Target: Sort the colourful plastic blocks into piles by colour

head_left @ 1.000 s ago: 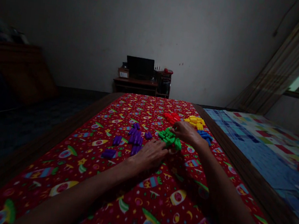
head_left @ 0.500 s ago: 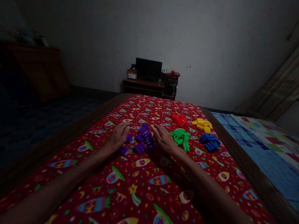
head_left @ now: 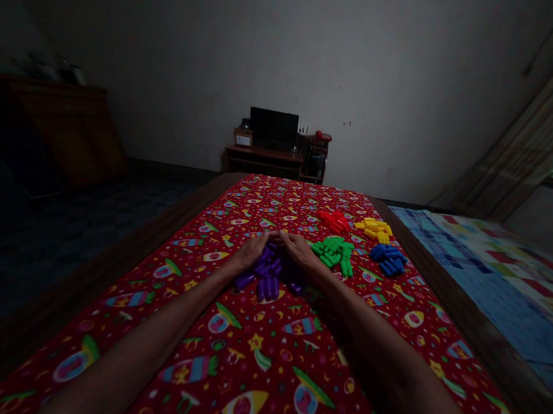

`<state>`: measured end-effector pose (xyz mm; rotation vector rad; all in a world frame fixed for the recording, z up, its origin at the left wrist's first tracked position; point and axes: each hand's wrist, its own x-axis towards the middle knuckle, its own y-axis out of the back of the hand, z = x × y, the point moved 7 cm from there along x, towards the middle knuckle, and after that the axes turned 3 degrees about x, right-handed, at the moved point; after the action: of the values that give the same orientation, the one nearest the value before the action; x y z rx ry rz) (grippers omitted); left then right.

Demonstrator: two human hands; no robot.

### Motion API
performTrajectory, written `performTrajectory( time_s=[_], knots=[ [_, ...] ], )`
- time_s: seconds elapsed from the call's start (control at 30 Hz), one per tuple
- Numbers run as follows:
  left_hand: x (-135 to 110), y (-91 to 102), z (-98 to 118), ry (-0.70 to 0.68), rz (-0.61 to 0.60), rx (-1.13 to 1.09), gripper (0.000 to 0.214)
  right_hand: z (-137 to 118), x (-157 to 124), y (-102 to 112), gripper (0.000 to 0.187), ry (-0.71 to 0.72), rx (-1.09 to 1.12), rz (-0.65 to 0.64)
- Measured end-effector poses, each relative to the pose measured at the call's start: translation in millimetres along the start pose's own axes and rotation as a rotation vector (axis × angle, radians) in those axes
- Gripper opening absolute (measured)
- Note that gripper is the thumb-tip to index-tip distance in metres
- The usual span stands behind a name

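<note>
Purple plastic blocks [head_left: 269, 270] lie in a pile on the red patterned cloth [head_left: 234, 343]. My left hand [head_left: 253, 250] curves round the pile's left and far side, and my right hand [head_left: 299, 250] curves round its right side. Their fingertips meet or nearly meet behind the blocks. Both hands rest open with fingers stretched out, grasping nothing; part of the pile is hidden by them. Just right of my right hand sits a heap of green blocks [head_left: 334, 252].
Farther right are blue blocks [head_left: 389, 259], with yellow blocks [head_left: 374, 229] and red blocks [head_left: 334, 221] behind. A dark border [head_left: 464, 317] edges the cloth. Beyond stands a small desk [head_left: 262, 158] with a monitor [head_left: 272, 129]. A bed [head_left: 504, 275] is on the right, a wooden cabinet [head_left: 69, 128] on the left.
My left hand has moved right, bringing the two hands' fingertips together. The purple blocks, earlier partly scattered to the left, are now closer together between my hands.
</note>
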<state>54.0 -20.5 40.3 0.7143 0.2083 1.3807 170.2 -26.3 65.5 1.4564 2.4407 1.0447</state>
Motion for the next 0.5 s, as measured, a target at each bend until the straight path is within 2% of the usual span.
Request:
performTrajectory(
  time_s=[0.07,0.13,0.2,0.27,0.33,0.4,0.5],
  knots=[
    [-1,-3.8,-2,-0.001,-0.047,-0.141,0.069,-5,-28,15,0.064,0.018,-0.016,0.075],
    [-4,-3.0,-9,0.036,-0.042,-0.26,0.075,-10,-58,26,0.054,0.029,-0.1,0.136],
    [-10,2.9,-16,0.056,0.009,-0.322,0.079,-16,-85,27,0.045,0.088,-0.222,0.142],
    [-19,10.5,-20,0.047,0.064,-0.334,0.077,-17,-107,16,0.044,0.165,-0.37,0.085],
    [-29,15.7,-23,0.035,0.086,-0.319,0.075,-12,-120,2,0.04,0.226,-0.497,0.013],
    [-37,17.7,-24,0.036,0.078,-0.301,0.075,-8,-125,-7,0.031,0.265,-0.565,-0.004],
    [-43,19.4,-25,0.041,0.076,-0.28,0.078,-9,-128,-2,0.027,0.305,-0.543,0.04]
  ],
)
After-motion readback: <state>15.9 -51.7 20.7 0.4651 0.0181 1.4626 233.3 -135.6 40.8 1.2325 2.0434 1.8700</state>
